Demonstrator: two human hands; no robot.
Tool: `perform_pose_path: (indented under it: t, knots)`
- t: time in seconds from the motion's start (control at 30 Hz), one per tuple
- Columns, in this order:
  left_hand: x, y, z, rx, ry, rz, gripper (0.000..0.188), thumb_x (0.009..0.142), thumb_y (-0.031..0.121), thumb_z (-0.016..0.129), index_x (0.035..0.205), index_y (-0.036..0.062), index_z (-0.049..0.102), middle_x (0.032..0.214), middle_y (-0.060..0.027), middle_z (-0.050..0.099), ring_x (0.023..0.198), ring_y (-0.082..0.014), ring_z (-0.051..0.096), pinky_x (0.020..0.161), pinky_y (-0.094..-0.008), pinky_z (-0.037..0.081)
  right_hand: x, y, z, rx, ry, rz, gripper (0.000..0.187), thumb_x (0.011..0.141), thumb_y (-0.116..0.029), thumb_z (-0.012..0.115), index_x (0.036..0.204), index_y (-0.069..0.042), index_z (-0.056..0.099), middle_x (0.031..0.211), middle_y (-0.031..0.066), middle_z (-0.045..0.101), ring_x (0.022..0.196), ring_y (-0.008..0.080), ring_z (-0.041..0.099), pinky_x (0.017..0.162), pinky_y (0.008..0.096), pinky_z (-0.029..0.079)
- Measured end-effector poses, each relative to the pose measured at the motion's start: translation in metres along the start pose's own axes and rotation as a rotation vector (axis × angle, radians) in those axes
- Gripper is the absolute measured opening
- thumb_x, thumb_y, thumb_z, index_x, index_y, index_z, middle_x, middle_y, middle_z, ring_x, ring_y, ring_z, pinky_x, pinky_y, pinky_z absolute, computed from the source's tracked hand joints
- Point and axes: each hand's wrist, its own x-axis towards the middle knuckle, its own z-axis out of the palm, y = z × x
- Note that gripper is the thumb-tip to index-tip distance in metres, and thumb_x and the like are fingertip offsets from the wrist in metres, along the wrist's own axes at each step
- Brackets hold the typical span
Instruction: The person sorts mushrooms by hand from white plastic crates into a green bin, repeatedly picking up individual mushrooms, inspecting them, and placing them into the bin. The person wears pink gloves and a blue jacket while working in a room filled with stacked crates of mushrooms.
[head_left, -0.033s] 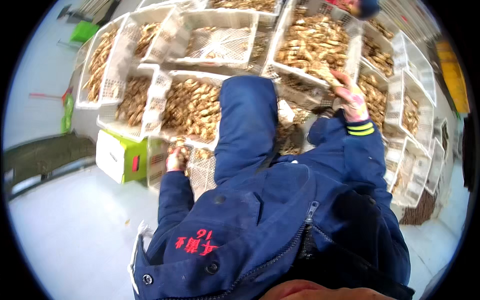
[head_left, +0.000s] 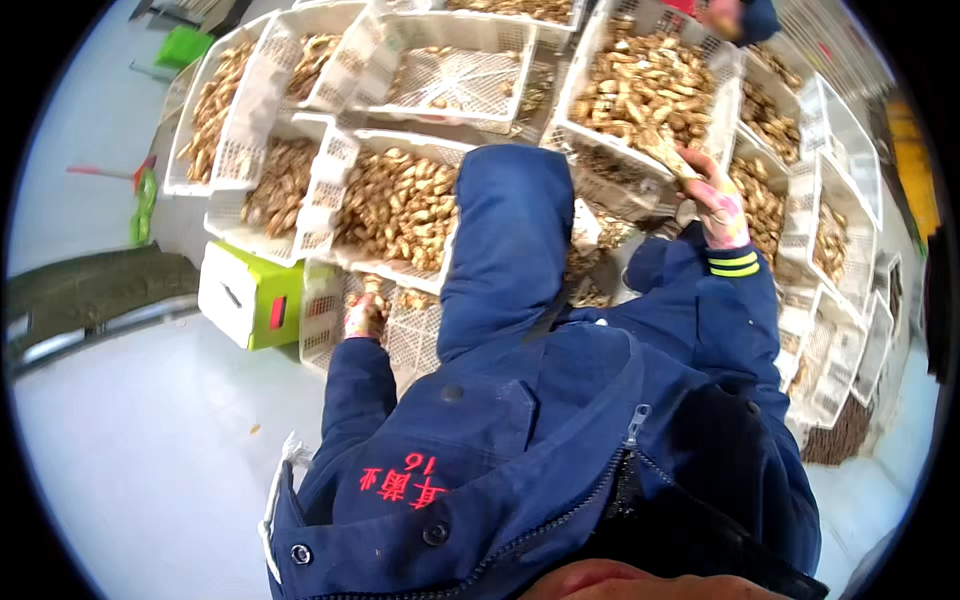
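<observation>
I have the right hand (head_left: 716,203) pinching a pale mushroom (head_left: 664,150) at the white crate's (head_left: 603,142) near rim, can't tell the left hand's (head_left: 365,314) grip, and guess it's light, soft, easily bruised, best held gently mid-length.

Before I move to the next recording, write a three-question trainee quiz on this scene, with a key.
1. True or false: the right hand holds a pale piece.
2. On which side of the left hand does the box stand? a) its left b) its right
3. Fill in: the right sleeve ends in ____ stripes.

Key: 1. True. 2. a. 3. Yellow.
</observation>
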Motion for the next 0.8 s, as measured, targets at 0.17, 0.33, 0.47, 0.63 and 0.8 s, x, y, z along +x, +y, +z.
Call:
perform_pose_path:
  t: [0.17,0.33,0.47,0.63,0.8]
  knots:
    - [0.014,-0.043,-0.139,0.212,0.199,0.181,0.006,0.074,0.007,0.064,0.074,0.0056,0.059,0.071,-0.0081,0.062,0.057,-0.0163,0.058,0.053,-0.032,0.051,-0.006,-0.015,0.034,-0.325,-0.134,-0.067,0.04,0.08,-0.024,0.057,0.113,-0.001,0.055,0.106,0.0072,0.057,0.098,0.0152,0.053,0.087,0.0272,0.039]
    - [-0.018,0.024,0.022,-0.043,-0.246,0.215,0.026,0.081,0.012,0.062,0.104,0.0062,0.052,0.11,-0.0143,0.055,0.095,-0.0242,0.056,0.08,-0.0379,0.045,-0.018,-0.05,0.045,-0.209,-0.183,-0.117,0.058,0.075,-0.024,0.058,0.128,-0.005,0.046,0.1,0.0075,0.055,0.092,0.0161,0.053,0.083,0.0257,0.04]
    - [-0.154,0.101,0.198,0.238,-0.88,0.328,0.057,0.088,0.033,0.055,0.13,-0.0028,0.038,0.127,-0.0204,0.047,0.113,-0.0287,0.051,0.094,-0.04,0.043,-0.025,-0.073,0.047,-0.26,-0.266,-0.261,0.073,0.071,-0.045,0.057,0.13,-0.005,0.043,0.101,0.0095,0.056,0.093,0.0159,0.052,0.081,0.0286,0.041]
    - [-0.244,0.071,0.318,0.436,-1.44,0.11,0.056,0.086,0.036,0.056,0.124,-0.0035,0.045,0.111,-0.0152,0.058,0.1,-0.0236,0.058,0.08,-0.0349,0.049,-0.029,-0.082,0.048,-0.168,-0.221,-0.357,0.086,0.07,-0.057,0.059,0.134,-0.004,0.038,0.107,0.0115,0.055,0.099,0.0181,0.053,0.086,0.0306,0.042]
    - [-0.256,0.03,0.384,0.268,-1.364,0.097,0.036,0.084,0.015,0.059,0.116,-0.0013,0.052,0.099,-0.0097,0.062,0.082,-0.0178,0.062,0.068,-0.0286,0.051,-0.015,-0.032,0.014,0.161,0.093,-0.346,0.063,0.083,-0.031,0.058,0.13,0.004,0.037,0.114,0.0113,0.052,0.103,0.0184,0.052,0.09,0.03,0.041]
